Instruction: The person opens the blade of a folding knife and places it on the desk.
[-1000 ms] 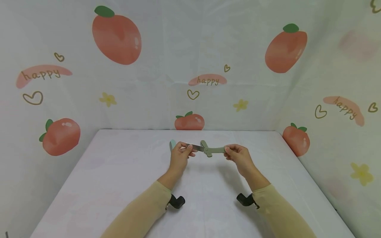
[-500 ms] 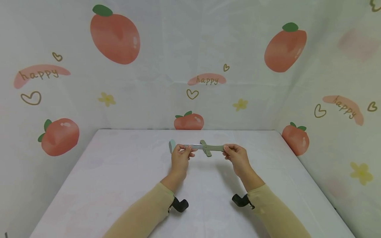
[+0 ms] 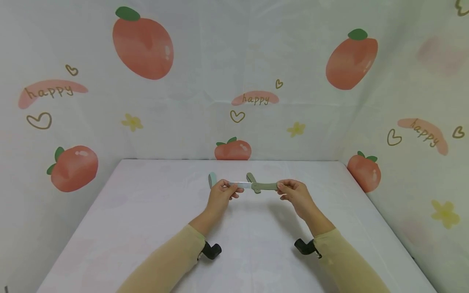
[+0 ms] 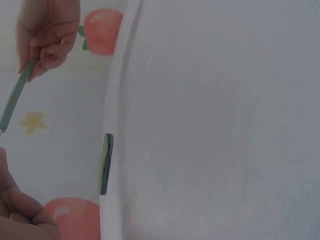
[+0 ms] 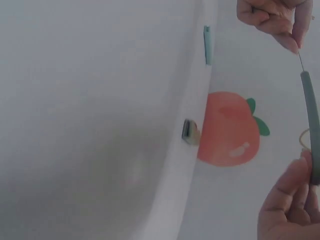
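A knife with a long green handle (image 3: pixel 267 186) and a bright, straight blade (image 3: pixel 242 185) is stretched level between both hands, raised above the table. My left hand (image 3: pixel 219 196) pinches the blade end between thumb and fingers, hiding the tip. At the opposite end, my right hand (image 3: pixel 297 196) pinches the butt of the handle. The right wrist view shows the blade edge-on as a thin line between the left fingertips and the handle (image 5: pixel 311 115). Behind the knife, a slim olive-green piece (image 3: pixel 250 177) lies on the table, partly covered by it in the head view.
A slim teal piece (image 3: pixel 212 179) lies on the white table (image 3: pixel 146 228) just beyond the left hand. The fruit-printed backdrop (image 3: pixel 205 81) rises at the table's back edge. Black wrist cameras (image 3: pixel 211 250) jut inward from both sleeves.
The blade sloped down to the right a second ago and is level now. Both hands, still holding the knife, have come slightly lower in the head view over the last half second.
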Motion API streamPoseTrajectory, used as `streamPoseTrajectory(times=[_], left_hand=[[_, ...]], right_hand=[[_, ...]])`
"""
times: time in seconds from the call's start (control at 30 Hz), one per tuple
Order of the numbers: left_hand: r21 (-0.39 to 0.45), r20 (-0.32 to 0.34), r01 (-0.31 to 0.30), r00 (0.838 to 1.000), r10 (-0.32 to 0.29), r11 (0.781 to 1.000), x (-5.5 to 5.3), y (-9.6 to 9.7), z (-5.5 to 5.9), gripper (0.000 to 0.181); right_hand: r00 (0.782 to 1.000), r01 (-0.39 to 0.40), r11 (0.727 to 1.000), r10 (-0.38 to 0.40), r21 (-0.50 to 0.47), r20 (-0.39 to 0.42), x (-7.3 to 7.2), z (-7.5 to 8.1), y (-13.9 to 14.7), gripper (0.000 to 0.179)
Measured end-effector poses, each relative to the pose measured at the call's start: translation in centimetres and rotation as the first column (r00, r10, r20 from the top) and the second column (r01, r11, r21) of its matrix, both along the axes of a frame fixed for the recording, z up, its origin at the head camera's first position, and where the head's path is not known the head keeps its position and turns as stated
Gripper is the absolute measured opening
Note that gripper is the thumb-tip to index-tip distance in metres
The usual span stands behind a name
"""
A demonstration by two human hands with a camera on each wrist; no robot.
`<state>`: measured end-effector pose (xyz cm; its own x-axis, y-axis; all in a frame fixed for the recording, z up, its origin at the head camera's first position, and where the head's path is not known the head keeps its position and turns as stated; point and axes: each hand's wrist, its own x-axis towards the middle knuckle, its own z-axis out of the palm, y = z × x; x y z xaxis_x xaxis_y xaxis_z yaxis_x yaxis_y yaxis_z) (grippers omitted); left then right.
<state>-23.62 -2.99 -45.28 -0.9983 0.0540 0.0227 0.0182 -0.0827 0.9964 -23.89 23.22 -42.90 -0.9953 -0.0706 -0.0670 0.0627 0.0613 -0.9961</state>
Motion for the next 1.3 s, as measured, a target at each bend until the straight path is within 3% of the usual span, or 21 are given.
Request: streamPoseTrajectory(times=[0.23,0.5,0.7,0.9,1.03,1.3], left_hand=[[-0.073,0.019,0.094,0.995,-0.093,0.993,-0.2,-0.9,-0.1,0.014],[-0.141,0.046,0.203,0.979,-0.198,0.969,-0.1,-1.9,-0.2,0.016],[-0.250,0.078,0.291,0.957,-0.280,0.924,-0.2,-2.3,0.0,0.013],[-0.295,0.175,0.412,0.910,-0.376,0.862,-0.4,-2.7,-0.3,0.013],[-0.296,0.201,0.462,0.886,-0.418,0.836,-0.5,-2.7,-0.6,0.015],[-0.329,0.204,0.485,0.874,-0.440,0.810,-0.7,-2.5,-0.7,0.015]], right_hand=[[0.988,-0.154,0.981,0.152,0.115,0.028,0.2,0.6,1.2,0.024],[0.954,-0.298,0.933,0.286,0.200,0.085,0.1,1.0,2.1,0.028],[0.921,-0.389,0.892,0.371,0.229,0.120,-0.1,0.9,2.8,0.028],[0.891,-0.450,0.858,0.415,0.249,0.182,-0.4,0.6,3.4,0.023],[0.871,-0.487,0.839,0.446,0.245,0.206,-0.5,0.4,3.7,0.026],[0.855,-0.512,0.830,0.467,0.223,0.225,-0.7,0.1,4.2,0.023]])
